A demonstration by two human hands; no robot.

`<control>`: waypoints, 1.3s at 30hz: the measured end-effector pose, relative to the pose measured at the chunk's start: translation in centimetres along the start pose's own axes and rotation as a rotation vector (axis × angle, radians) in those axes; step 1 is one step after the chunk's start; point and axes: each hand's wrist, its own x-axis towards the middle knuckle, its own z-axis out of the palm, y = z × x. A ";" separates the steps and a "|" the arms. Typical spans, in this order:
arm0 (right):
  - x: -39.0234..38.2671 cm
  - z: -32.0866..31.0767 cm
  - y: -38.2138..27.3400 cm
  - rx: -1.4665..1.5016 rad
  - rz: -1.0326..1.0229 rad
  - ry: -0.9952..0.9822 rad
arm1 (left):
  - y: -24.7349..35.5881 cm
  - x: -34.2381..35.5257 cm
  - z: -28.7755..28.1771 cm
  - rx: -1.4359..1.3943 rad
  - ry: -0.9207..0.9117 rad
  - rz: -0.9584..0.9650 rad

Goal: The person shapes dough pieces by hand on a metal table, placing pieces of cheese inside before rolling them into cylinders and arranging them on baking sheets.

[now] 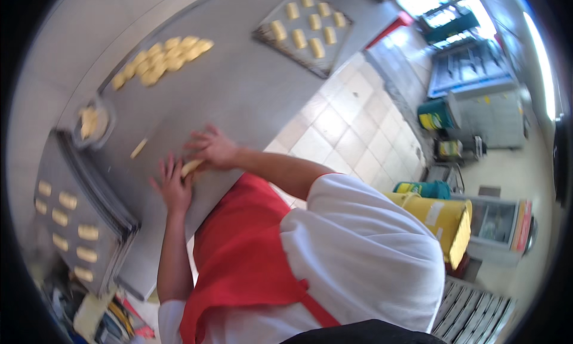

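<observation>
A short roll of pale dough (190,167) lies on the grey metal table between my two hands. My left hand (174,186) rests against its near left side, fingers stretched and apart. Over its far end my right hand (213,149) is spread, partly covering the dough, with fingers pointing left. Just beyond, a thin strip of dough (138,148) lies alone. A bowl (107,124) holding something pale yellow stands at the table's left side. Farther off sits a cluster of flattened dough pieces (160,60).
Several dough rolls sit on a baking tray (290,55) at the far right of the table (233,87). Stacked trays (98,204), the top one bearing rolls, stand at left. Beyond the tiled floor (352,111) are a yellow container (427,216) and green buckets (434,114).
</observation>
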 end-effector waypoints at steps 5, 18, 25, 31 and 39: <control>-0.2 -3.0 0.5 0.080 0.023 0.089 | 1.5 2.5 -2.2 -0.044 -0.042 0.113; 0.2 -1.7 -0.1 -0.122 -0.043 -0.009 | 0.5 0.1 -1.0 -0.011 0.131 0.093; -0.2 -2.8 -0.8 -0.101 -0.049 -0.022 | 1.2 0.0 -2.2 0.017 -0.054 0.130; -1.2 -2.8 -0.4 -0.118 -0.069 -0.149 | 1.5 -1.1 -2.2 0.032 -0.103 0.164; -2.3 -2.9 -0.5 -0.119 -0.070 -0.152 | 2.1 -1.4 -2.9 0.041 -0.072 0.196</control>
